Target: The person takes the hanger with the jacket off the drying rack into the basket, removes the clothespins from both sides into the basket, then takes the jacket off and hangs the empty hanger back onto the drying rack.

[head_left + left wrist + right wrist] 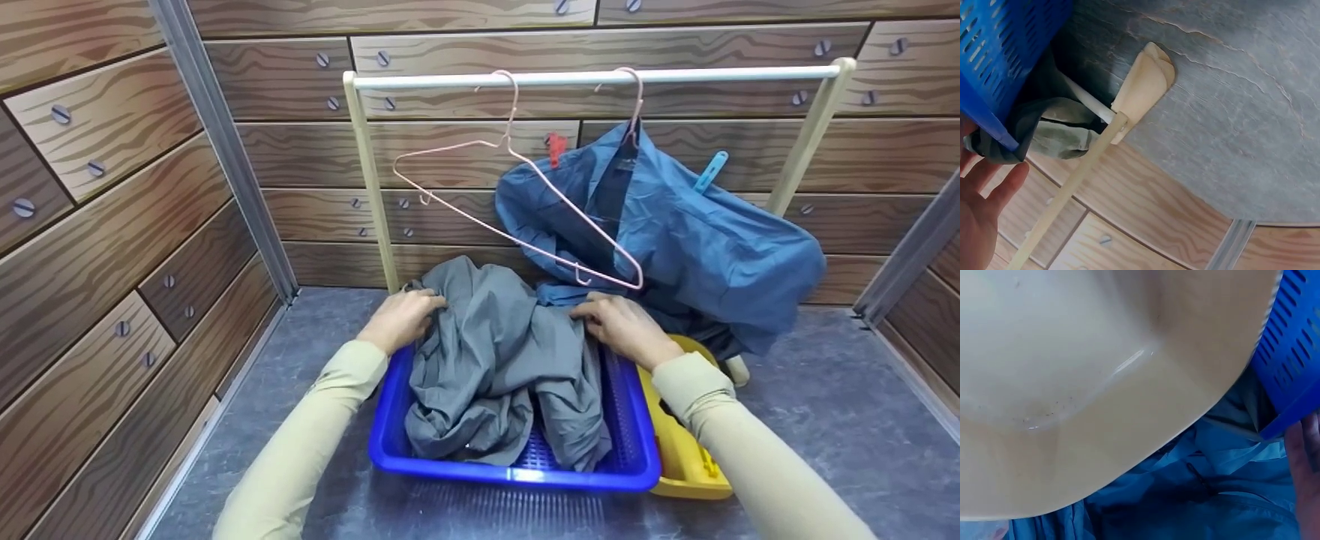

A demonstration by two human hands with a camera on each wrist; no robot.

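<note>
A crumpled grey garment (487,360) lies in a blue plastic basket (510,476), with part of it over the far rim. My left hand (405,315) touches the garment's left side at the far left corner; in the left wrist view, its fingertips reach cloth hanging over the basket's rim. My right hand (626,326) rests at the garment's right side, fingers on the cloth by the far right corner. The right wrist view shows only part of that hand beside the basket rim. Its fingertips are outside that view.
Behind the basket stands a rack with a white bar (450,79). An empty pink hanger (480,225) and a blue jacket (720,255) on another hanger hang there, with a red clip (556,150) and a blue clip (711,172). A yellow tub (694,489) sits at right.
</note>
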